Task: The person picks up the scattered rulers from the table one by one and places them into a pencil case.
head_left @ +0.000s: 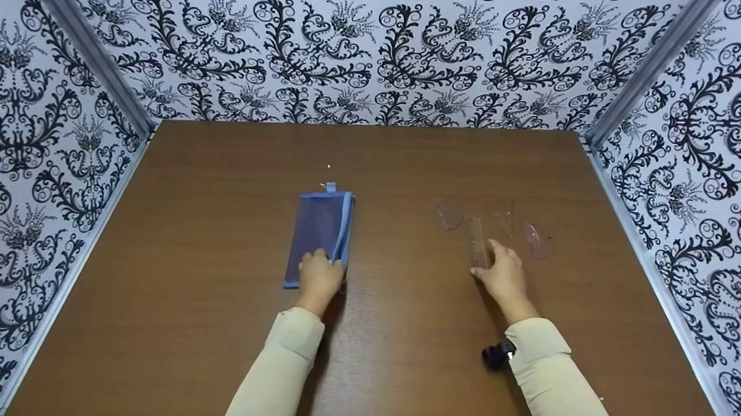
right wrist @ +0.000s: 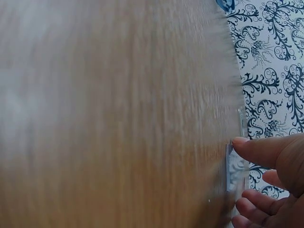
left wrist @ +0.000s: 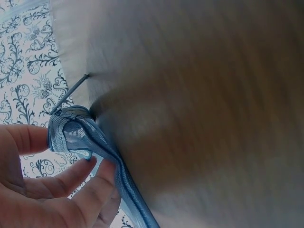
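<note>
A blue mesh zip pouch (head_left: 318, 221) lies flat left of the table's middle, its zip along the right side. My left hand (head_left: 321, 279) grips its near end; in the left wrist view, thumb and fingers hold the raised, bunched corner of the pouch (left wrist: 71, 135), and a zip pull (left wrist: 71, 92) sticks out beyond it. Over on the right, a clear ruler (head_left: 476, 234) points away from me. My right hand (head_left: 501, 277) holds its near part, thumb at the left edge and fingertips along the right. In the right wrist view the ruler (right wrist: 230, 166) shows edge-on beside the thumb.
Two clear protractors lie near the ruler, one to its left (head_left: 449, 214) and one to its right (head_left: 539, 241). Between them is a clear set square (head_left: 505, 219), faint against the wood. Patterned walls (head_left: 367, 47) border the brown table (head_left: 220, 353) at the back and sides.
</note>
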A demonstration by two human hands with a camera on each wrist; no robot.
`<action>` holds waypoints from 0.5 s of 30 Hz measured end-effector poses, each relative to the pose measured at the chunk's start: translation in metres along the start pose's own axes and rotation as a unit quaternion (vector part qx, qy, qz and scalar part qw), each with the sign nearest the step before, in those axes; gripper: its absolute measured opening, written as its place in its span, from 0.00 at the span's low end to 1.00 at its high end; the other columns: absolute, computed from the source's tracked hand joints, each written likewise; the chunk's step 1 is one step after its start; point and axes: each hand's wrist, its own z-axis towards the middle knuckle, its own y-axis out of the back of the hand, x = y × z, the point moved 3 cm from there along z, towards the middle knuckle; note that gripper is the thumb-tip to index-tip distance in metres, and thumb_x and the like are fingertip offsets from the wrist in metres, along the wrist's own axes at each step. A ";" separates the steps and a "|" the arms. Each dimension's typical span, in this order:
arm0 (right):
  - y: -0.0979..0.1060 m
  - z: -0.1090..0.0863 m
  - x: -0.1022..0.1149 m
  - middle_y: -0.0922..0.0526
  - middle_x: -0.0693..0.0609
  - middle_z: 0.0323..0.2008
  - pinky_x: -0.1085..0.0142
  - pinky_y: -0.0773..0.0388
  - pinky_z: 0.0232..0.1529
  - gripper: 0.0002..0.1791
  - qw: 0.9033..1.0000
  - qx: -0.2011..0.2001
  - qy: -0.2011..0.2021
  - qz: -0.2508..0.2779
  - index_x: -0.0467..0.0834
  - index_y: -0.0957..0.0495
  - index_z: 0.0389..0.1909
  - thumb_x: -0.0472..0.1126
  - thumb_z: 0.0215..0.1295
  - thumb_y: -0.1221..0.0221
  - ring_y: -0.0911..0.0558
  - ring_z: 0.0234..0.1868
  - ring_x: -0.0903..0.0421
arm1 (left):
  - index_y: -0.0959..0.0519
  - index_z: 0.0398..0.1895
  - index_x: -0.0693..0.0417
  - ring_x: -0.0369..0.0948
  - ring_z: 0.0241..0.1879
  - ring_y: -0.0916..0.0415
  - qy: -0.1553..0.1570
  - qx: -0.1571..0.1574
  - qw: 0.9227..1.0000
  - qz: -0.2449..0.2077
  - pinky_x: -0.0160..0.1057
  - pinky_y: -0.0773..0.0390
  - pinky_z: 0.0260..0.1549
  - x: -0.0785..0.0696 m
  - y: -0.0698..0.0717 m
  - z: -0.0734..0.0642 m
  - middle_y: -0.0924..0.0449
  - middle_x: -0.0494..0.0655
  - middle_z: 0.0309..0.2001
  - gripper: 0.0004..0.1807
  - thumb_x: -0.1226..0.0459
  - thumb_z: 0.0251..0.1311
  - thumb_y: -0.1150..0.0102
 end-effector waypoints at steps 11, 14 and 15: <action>-0.001 0.001 0.000 0.34 0.28 0.62 0.42 0.38 0.62 0.38 1.000 -0.003 -0.004 -0.007 0.31 0.38 0.67 0.36 0.57 0.33 0.35 0.63 0.31 | 0.29 0.60 0.70 0.62 0.55 0.33 -0.009 -0.010 1.000 0.003 0.55 0.31 0.55 0.000 0.000 0.000 0.30 0.68 0.55 0.26 0.60 0.62 0.47; -0.001 0.001 0.000 0.30 0.29 0.59 0.43 0.37 0.61 0.37 1.000 -0.008 -0.002 -0.003 0.31 0.36 0.66 0.35 0.56 0.33 0.33 0.61 0.32 | 0.29 0.59 0.70 0.62 0.55 0.33 -0.010 -0.011 1.000 0.001 0.55 0.31 0.55 0.000 0.000 0.000 0.30 0.68 0.55 0.26 0.61 0.62 0.47; -0.002 0.001 0.000 0.30 0.29 0.58 0.43 0.36 0.61 0.37 1.000 -0.009 -0.003 -0.001 0.31 0.36 0.65 0.35 0.56 0.32 0.32 0.61 0.33 | 0.29 0.59 0.70 0.62 0.55 0.33 -0.010 -0.012 1.000 0.001 0.55 0.31 0.55 0.000 0.000 0.000 0.30 0.68 0.55 0.26 0.61 0.62 0.47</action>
